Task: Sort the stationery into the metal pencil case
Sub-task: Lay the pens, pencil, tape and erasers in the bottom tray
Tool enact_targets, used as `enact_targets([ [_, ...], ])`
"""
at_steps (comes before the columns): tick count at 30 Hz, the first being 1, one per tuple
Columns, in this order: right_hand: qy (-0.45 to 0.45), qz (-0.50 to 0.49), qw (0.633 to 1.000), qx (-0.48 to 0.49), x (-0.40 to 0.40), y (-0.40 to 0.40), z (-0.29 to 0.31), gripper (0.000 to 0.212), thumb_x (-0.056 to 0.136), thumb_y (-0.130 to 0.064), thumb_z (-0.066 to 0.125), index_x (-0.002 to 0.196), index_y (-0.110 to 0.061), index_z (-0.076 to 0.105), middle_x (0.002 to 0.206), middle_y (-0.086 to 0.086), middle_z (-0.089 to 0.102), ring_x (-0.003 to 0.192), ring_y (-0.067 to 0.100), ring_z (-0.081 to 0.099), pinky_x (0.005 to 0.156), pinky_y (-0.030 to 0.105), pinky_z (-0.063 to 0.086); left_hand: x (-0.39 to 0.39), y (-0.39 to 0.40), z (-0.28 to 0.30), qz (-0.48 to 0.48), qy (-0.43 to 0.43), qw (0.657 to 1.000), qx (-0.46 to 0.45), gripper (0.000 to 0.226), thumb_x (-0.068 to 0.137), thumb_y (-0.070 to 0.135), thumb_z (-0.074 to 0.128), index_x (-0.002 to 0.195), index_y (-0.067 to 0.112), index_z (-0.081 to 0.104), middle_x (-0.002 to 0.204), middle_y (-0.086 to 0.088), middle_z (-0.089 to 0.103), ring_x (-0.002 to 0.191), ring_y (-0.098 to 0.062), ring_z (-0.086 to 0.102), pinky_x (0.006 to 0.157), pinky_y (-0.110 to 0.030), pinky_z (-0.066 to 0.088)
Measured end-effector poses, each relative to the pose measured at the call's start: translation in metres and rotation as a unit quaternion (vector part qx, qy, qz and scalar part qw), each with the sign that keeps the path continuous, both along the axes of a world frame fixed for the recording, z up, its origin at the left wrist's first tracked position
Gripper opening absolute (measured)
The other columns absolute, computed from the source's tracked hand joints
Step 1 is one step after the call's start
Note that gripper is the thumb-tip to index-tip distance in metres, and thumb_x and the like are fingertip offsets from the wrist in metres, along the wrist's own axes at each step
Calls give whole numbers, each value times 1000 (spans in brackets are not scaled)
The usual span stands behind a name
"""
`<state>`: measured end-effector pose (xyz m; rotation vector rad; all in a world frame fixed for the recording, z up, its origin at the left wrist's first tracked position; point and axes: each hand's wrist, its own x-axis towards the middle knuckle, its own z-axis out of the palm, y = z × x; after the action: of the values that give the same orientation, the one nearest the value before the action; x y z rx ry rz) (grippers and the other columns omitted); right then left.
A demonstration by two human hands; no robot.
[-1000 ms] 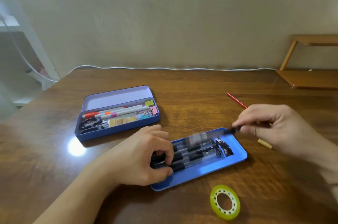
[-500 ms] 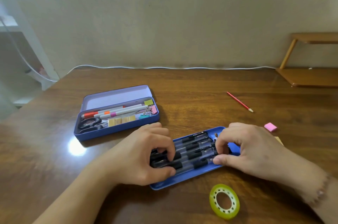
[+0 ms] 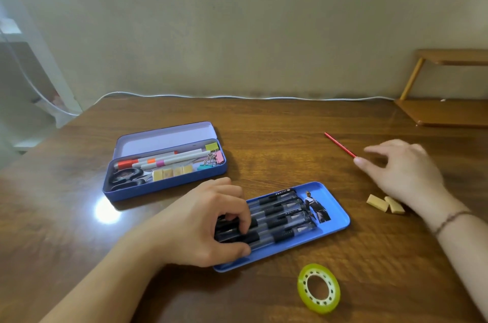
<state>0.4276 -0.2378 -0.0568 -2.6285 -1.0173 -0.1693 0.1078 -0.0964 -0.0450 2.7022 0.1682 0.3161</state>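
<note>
Pens [image 3: 280, 219] fill blue tray [image 3: 335, 219]; tape roll [image 3: 318, 288], erasers [image 3: 385, 204], pencil [image 3: 340, 144] surround.

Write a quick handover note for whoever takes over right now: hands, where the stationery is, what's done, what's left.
Left hand: fingers curled onto the black pens in the blue tray.
Right hand: open, holding nothing, reaching toward the red pencil.
Done: pens lined up in the tray; pencil case holds markers, scissors, clips, erasers.
Left: the pencil, two erasers and tape roll, all loose on the table.

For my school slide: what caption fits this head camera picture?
Left hand steadies pens in blue tray; right hand reaches toward red pencil.
</note>
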Motion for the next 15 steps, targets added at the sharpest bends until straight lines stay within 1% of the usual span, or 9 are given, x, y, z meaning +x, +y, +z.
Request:
enact_targets([
  [1,-2,-12,1000,-9,0,3,-4,41,85,-55,59,115,-29,68,123,-2,62,118,26,49,69,34,46,0,0,0,-1,2,1000,1,22,73,46,79,78,29,64,82,17,55,84,-6,48,74,-20,42],
  [3,-24,-29,999,2,-1,8,-8,32,86,-52,61,107,-31,73,113,-4,67,110,25,50,56,26,36,1,-1,-1,-1,4,1000,6,23,73,47,78,79,30,64,84,18,54,85,-6,48,75,-22,43],
  [5,-48,-37,998,4,-3,9,-8,24,87,-45,62,102,-31,75,105,-5,70,104,23,51,50,23,29,1,-1,-1,0,1,1000,10,23,73,47,78,79,29,64,83,17,55,85,-6,49,74,-22,43],
  [7,-63,-37,997,1,-6,10,-6,22,89,-42,62,101,-29,75,101,-4,70,104,23,53,50,24,31,1,0,-1,1,-4,1000,1,21,75,45,78,78,29,65,83,15,56,84,-7,50,73,-22,43],
  [9,-64,-12,997,36,-8,6,-1,21,89,-39,62,98,-26,76,100,-4,70,103,23,54,55,26,35,0,1,-2,7,-13,1000,-24,16,79,41,74,79,28,65,83,15,56,84,-10,51,72,-24,45],
  [11,-28,96,989,109,-14,-3,7,16,86,-38,64,89,-27,75,95,-9,69,100,20,56,64,30,40,0,4,-6,32,-48,998,-38,11,82,37,69,78,28,64,79,15,55,81,-11,52,71,-25,45],
  [12,12,185,972,147,-19,-9,12,13,84,-40,65,84,-32,75,91,-15,69,97,16,58,69,32,43,0,7,-8,57,-76,995,-41,10,83,34,67,76,28,63,77,14,54,79,-10,52,70,-24,44],
  [13,61,276,944,169,-29,-14,17,11,82,-43,65,81,-36,74,88,-18,69,94,11,59,75,31,45,0,9,-10,86,-105,990,-46,10,83,32,65,75,27,63,75,11,54,76,-10,51,69,-22,42],
  [15,124,406,895,136,-51,-20,20,19,78,-52,63,80,-38,76,89,-20,67,95,11,60,79,24,46,1,14,-12,140,-155,976,-64,10,82,29,63,74,22,62,72,5,56,71,-11,52,65,-20,41],
])
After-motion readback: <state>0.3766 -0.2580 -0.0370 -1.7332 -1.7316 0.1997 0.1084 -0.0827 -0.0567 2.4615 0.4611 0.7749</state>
